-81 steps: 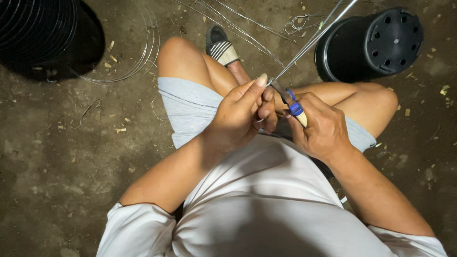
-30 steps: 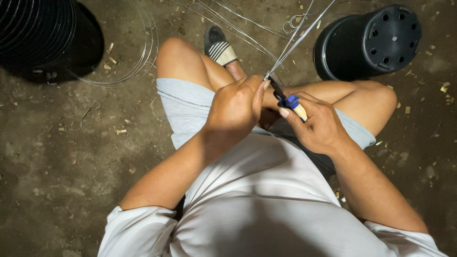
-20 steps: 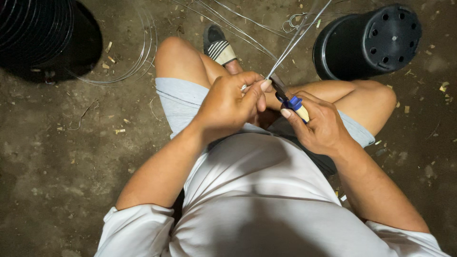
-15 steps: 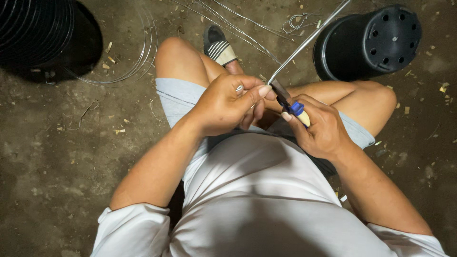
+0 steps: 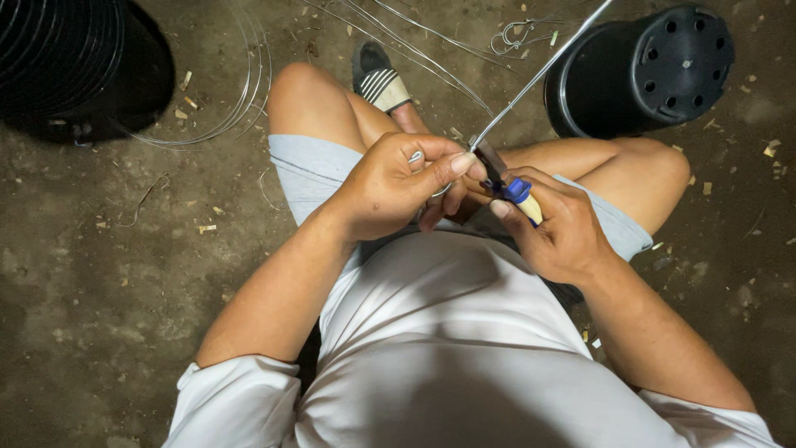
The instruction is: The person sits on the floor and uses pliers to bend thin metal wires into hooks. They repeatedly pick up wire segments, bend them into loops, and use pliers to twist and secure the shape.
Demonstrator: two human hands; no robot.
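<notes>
I sit cross-legged on a dirt floor. My right hand [image 5: 557,224] grips pliers [image 5: 507,182] with a blue and cream handle, their dark jaws pointing up and left. The jaws meet a bundle of thin metal wires [image 5: 539,75] that runs up to the right past the frame's top edge. My left hand [image 5: 390,184] is closed around the near end of that wire bundle, thumb pressed right beside the plier jaws. Both hands hover above my lap, nearly touching.
An upturned black plastic pot [image 5: 645,68] with holes in its base lies at the upper right. A black ribbed object [image 5: 70,58] fills the upper left. Loose wire loops [image 5: 240,99] and straight wires [image 5: 414,46] lie on the ground by my sandalled foot [image 5: 380,79].
My left hand has turned and curled the wire end round beside the plier jaws. The spread wires have drawn together into one tight bundle. The right hand has barely moved.
</notes>
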